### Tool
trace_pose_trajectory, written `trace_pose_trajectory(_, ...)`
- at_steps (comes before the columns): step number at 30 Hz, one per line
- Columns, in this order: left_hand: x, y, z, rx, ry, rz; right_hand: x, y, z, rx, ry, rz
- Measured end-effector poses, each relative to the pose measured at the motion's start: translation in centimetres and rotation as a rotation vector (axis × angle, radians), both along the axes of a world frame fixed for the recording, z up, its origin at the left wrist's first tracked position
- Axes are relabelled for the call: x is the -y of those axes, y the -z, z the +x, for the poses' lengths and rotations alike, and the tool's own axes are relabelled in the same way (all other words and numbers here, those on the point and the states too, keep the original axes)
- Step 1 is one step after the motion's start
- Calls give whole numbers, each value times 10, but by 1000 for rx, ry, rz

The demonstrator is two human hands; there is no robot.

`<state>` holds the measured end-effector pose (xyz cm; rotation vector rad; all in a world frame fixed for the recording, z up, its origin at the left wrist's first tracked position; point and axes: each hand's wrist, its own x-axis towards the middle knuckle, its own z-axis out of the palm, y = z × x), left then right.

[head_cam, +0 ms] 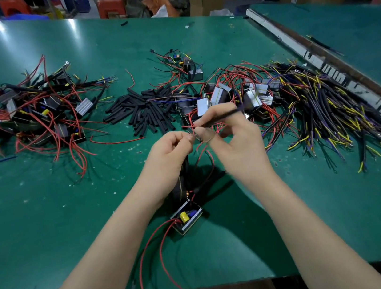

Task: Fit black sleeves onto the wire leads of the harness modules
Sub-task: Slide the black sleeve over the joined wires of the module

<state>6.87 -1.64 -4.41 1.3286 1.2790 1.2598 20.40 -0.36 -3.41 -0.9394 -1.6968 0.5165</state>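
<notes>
Head view: above the green table (46, 215), the left hand (168, 152) pinches thin red wire leads (201, 150) between curled fingers. The right hand (230, 136) grasps a black sleeve (223, 116) at the lead tips. 1 harness module (187, 216) lies between the forearms; loose black sleeves (146, 106) are piled beyond the hands.

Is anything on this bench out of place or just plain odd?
Mostly sorted piles, but two stray bits lie apart near the green table's far edge: a short black sleeve and a small pale part, well away from the heap of black sleeves. Nothing looks damaged.
</notes>
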Motion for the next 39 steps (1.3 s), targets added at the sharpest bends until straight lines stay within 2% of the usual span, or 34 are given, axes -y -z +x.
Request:
trace_pose_trajectory(3, 1, -1, 1, -5, -35, 0, -3, -4, 4, -104, -74, -209)
trace_pose_trajectory(8, 3, -1, -3, -29, -27, 12, -3, -3, 3, -158, -105, -290)
trace_pose_trajectory(18, -1, 2, -9, -96, 6, 49, 1, -6, 2, -222, -141, -309)
trace_pose_trajectory(25, 3, 1, -9, -94, 83, 172, 1, -9, 3, -320, -94, -328)
trace_pose_trajectory(29, 2, 2, -8, -87, 12, 234, 1, -8, 1, -326, -51, -396)
trace_pose_trajectory(34, 4, 3, -8, -147, -131, 297, 1, -6, 1, -308, -119, -532)
trace_pose_trajectory(39, 5, 2, -8, -210, -230, 261, 1, -4, 1, -192, -136, -489)
